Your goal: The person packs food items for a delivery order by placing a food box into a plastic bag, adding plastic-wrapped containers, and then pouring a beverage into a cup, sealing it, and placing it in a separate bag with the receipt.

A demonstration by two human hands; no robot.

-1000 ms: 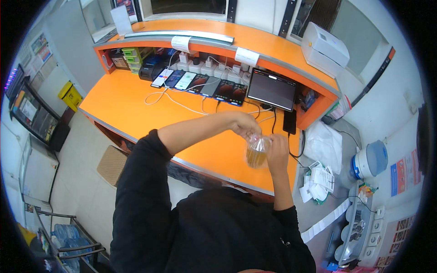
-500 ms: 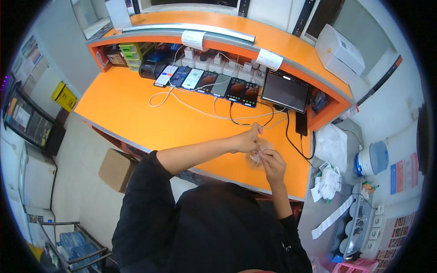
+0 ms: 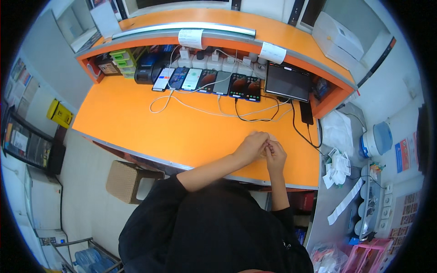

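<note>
My left hand and my right hand meet above the right part of the orange counter. Both have their fingertips closed and pressed together. Between them is a small clear plastic bag, mostly covered by the hands, with only a pale edge showing beyond the fingers. What the bag contains, if anything, I cannot make out. My left forearm slants in from the lower left, while the right one comes up almost straight from below.
Several phones and tablets line the counter's back, with white cables looping before them. A dark screen stands at the right, beside a black phone. A woven stool is at lower left; crumpled white paper lies right.
My hands have drawn closer together, and the left hand's raised finger has come down. The bag is now more hidden. The whole view has shifted slightly.
</note>
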